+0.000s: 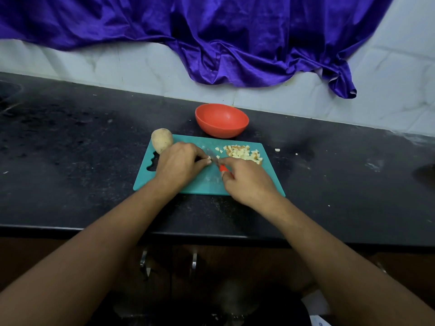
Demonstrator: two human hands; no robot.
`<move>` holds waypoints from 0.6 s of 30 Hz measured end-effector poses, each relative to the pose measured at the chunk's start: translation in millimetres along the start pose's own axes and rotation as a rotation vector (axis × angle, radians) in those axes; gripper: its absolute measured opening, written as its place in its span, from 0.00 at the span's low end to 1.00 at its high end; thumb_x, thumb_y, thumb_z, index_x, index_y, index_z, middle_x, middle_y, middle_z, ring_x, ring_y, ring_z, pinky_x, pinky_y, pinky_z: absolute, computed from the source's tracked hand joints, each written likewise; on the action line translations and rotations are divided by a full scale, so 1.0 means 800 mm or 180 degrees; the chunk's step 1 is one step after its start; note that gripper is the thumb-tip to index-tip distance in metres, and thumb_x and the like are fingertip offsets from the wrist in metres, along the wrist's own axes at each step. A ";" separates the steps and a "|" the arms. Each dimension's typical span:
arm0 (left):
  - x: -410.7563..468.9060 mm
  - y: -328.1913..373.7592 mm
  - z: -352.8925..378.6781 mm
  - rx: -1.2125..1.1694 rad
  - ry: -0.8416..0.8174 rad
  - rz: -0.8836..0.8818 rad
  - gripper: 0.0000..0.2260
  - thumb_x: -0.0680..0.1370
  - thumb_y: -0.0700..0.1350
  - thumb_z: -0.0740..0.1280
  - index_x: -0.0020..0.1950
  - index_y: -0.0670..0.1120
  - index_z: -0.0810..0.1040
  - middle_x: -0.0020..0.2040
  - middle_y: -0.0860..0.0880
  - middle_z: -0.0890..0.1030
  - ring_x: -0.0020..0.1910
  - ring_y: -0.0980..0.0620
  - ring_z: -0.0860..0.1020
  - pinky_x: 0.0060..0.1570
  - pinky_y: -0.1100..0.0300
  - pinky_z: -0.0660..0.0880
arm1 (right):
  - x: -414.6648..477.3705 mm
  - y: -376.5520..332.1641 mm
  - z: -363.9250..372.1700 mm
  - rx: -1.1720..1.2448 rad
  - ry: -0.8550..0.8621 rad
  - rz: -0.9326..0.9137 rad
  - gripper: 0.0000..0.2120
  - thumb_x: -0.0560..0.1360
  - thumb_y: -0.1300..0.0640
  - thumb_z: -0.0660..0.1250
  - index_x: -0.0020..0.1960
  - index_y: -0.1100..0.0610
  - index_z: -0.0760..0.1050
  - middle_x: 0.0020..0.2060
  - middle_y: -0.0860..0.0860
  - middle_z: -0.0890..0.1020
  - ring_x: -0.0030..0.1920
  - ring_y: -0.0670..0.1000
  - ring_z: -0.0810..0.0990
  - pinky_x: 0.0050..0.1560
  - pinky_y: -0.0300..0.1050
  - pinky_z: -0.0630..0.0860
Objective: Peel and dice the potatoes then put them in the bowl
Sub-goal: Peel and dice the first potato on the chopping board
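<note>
Potato dicing looks about half done, by my reckoning. Nearest me, on the green cutting board [202,184], both hands are at work. The right hand [247,182] grips a small knife [222,168] by its red handle, fingers [226,177] curled round it, with the blade angled toward the other hand. The left hand [180,163] pinches a small pale potato piece [208,158] at its fingertips and holds it against the board just beside the blade. That piece looks like the last scrap of one potato, though it is too small to tell how much of it remains.

A little farther back on the board's right side lies a diced pile [243,152] of small pale cubes. Some of them show brown edges, which may be skin left on. A few loose bits [277,150] have strayed onto the dark counter [94,137] just past the board's right edge.

At the board's far left corner rests a whole potato [162,140], skin on, neither peeled nor cut. Behind the board, close to it, stands the red bowl [221,130], and I see nothing in it.

So one potato is nearly diced. What is left is to peel and dice the second, then move everything into the bowl.
</note>
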State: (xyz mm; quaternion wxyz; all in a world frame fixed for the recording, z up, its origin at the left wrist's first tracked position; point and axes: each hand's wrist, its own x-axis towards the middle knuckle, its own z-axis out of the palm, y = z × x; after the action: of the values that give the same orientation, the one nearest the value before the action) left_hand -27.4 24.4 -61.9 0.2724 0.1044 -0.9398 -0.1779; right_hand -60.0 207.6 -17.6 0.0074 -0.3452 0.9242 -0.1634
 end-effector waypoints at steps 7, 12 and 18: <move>-0.002 -0.009 -0.001 0.0084 -0.0142 0.0243 0.09 0.80 0.54 0.70 0.56 0.55 0.86 0.53 0.56 0.86 0.51 0.50 0.81 0.52 0.48 0.78 | 0.001 -0.013 0.007 0.0062 0.0100 0.0076 0.21 0.83 0.51 0.59 0.76 0.43 0.69 0.48 0.49 0.82 0.46 0.52 0.78 0.42 0.46 0.68; -0.002 -0.009 -0.001 0.0043 -0.0105 0.0215 0.09 0.79 0.52 0.71 0.57 0.54 0.86 0.54 0.56 0.86 0.52 0.51 0.81 0.54 0.49 0.78 | 0.007 -0.018 0.009 -0.0001 0.0062 0.0061 0.21 0.83 0.50 0.59 0.76 0.44 0.69 0.51 0.49 0.83 0.51 0.53 0.80 0.45 0.48 0.74; -0.001 -0.013 0.002 -0.0030 -0.0100 0.0124 0.10 0.78 0.52 0.72 0.58 0.53 0.86 0.53 0.56 0.86 0.54 0.52 0.81 0.56 0.50 0.78 | 0.005 -0.022 0.014 -0.0244 0.0109 -0.0043 0.21 0.84 0.51 0.57 0.77 0.45 0.69 0.54 0.52 0.83 0.54 0.55 0.81 0.49 0.50 0.75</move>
State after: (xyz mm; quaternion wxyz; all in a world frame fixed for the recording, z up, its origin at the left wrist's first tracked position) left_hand -26.5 15.7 -67.2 0.2615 0.0819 -0.9450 -0.1786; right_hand -50.9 189.3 -22.6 -0.0227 -0.3486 0.9274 -0.1338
